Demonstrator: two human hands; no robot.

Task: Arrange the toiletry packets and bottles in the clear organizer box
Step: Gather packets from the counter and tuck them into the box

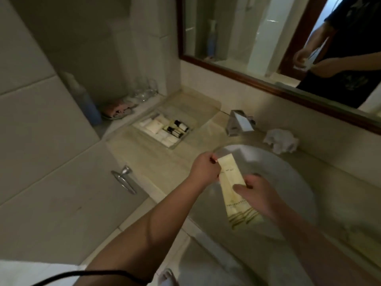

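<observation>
Hands meet over the sink in the lower middle of the frame, sharing one long cream packet. The left hand pinches the packet's upper end between thumb and fingertips, its other fingers curled in. The right hand is closed loosely around the packet's middle, thumb across the front, and the packet's lower end, printed with green lines, sticks out below it. The packet is held in the air, tilted, above the white basin.

Up and to the left of the hands, near the centre of the frame, the clear organizer box lies flat on the pale stone counter. Inside it, white packets fill the left and lower parts, and small dark-capped bottles lie on their sides toward the right; how many bottles there are I cannot tell for sure. The box is well apart from the held packet.

A chrome tap stands at the back of the sink, right of the box, with a crumpled white cloth on the counter further right. In the upper left, drinking glasses stand on a ledge beside a folded pinkish cloth. A dark-framed mirror fills the upper right. A metal ring holder is fixed to the tiled wall at the left.
</observation>
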